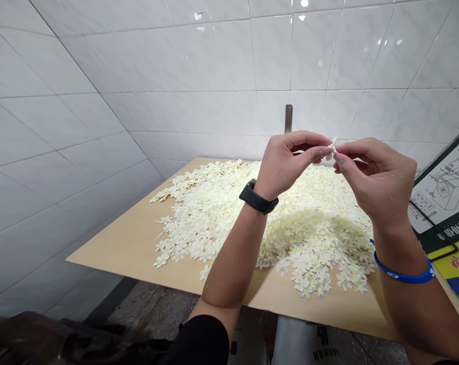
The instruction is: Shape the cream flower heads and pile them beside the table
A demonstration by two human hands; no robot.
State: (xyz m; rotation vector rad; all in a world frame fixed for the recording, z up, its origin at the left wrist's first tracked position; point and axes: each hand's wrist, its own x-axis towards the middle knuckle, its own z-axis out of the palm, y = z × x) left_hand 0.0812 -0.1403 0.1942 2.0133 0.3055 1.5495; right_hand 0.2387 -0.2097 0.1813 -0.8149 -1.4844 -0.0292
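Observation:
Between the fingertips of both hands is a small white artificial flower [332, 147], partly hidden by the fingers. My left hand [290, 159], with a black watch on its wrist, pinches it from the left. From the right, my right hand [376, 175] pinches it too, a blue band around that wrist. Both hands are raised above a wide heap of loose cream-white artificial flowers [214, 213], which lies spread over a tan board [138, 243].
A white tiled wall [199, 66] stands behind the board, with a metal bracket [288, 118] on it. At the right leans a printed box [442, 197] with a thin black wire bar before it. A white printed bag [297, 342] shows below the board's front edge.

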